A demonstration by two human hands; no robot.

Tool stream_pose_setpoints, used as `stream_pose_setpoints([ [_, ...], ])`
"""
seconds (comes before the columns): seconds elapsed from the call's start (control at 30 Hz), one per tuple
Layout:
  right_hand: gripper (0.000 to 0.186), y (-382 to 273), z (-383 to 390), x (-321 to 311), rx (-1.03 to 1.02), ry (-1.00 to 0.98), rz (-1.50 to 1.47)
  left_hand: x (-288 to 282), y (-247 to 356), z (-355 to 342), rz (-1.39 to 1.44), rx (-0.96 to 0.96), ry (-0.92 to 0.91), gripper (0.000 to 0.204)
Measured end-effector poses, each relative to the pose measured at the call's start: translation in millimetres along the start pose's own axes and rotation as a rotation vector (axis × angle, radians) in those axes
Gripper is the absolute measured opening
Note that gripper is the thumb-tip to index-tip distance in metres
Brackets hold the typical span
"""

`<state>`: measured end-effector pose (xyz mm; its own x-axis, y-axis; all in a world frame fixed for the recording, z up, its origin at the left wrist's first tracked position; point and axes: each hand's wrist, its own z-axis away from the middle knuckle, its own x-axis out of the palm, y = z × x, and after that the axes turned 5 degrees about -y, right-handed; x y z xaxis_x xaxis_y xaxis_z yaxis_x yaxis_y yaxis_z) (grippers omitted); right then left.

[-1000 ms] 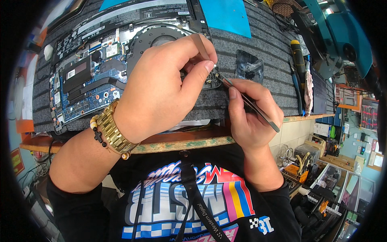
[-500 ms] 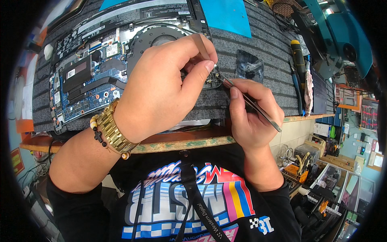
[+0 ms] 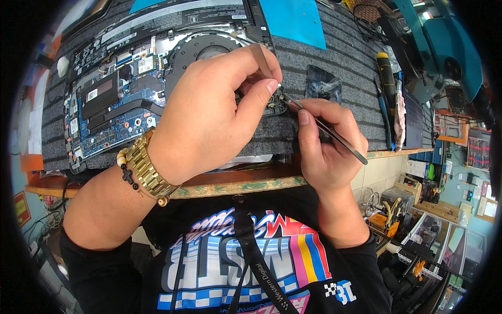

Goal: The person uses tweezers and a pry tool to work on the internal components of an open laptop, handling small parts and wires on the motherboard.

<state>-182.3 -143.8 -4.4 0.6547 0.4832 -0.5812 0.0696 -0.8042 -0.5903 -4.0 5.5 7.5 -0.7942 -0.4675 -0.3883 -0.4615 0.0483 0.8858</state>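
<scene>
An opened laptop [image 3: 142, 85] lies on the grey ribbed mat, its blue circuit board, battery [image 3: 172, 22] and round fan [image 3: 196, 51] bare. Over its right part is my left hand [image 3: 217, 104], thumb and forefinger pinched on a flat, tapering metal tool [image 3: 260, 58]; its lower tip is hidden at the laptop's near right corner [image 3: 280, 107]. Tweezers [image 3: 337, 136] rest slantwise in my right hand [image 3: 332, 144], gripped between thumb and fingers, their tips reaching that same corner beside my left thumb. The hand covers part of the fan and casing.
Right of the laptop lies a small dark shiny packet [image 3: 323, 83], with a blue sheet [image 3: 294, 23] beyond. Farther right are a yellow-and-black-handled tool [image 3: 384, 70] and a teal machine [image 3: 449, 47]. The wooden table edge [image 3: 240, 186] runs before my body.
The rear end of the tweezers has shifted slightly right and the right fingers have moved a little. My left hand stays in place.
</scene>
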Motion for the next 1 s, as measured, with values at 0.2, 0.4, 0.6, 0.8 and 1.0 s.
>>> stream_pose_setpoints([
  [0.2,0.014,0.1,-3.0,-0.2,-0.028,-0.009,0.009,-0.9,1.5,-0.1,-0.007,-0.02,-0.002,0.013],
  [0.4,0.013,0.4,-3.4,-0.4,-0.022,-0.02,0.009,-1.0,1.6,-0.2,-0.005,-0.022,-0.005,0.013],
  [0.6,0.012,-0.5,-0.6,-1.1,0.024,-0.007,-0.03,-0.1,0.0,-0.1,0.004,-0.02,-0.007,0.013],
  [0.8,0.012,-0.9,-2.9,-0.8,0.018,-0.033,-0.018,-0.6,-0.5,0.3,0.004,-0.014,-0.007,0.013],
  [1.0,0.013,-0.8,-4.4,-1.6,0.014,-0.038,-0.019,-0.2,-0.5,-0.1,-0.011,0.001,-0.002,0.013],
])
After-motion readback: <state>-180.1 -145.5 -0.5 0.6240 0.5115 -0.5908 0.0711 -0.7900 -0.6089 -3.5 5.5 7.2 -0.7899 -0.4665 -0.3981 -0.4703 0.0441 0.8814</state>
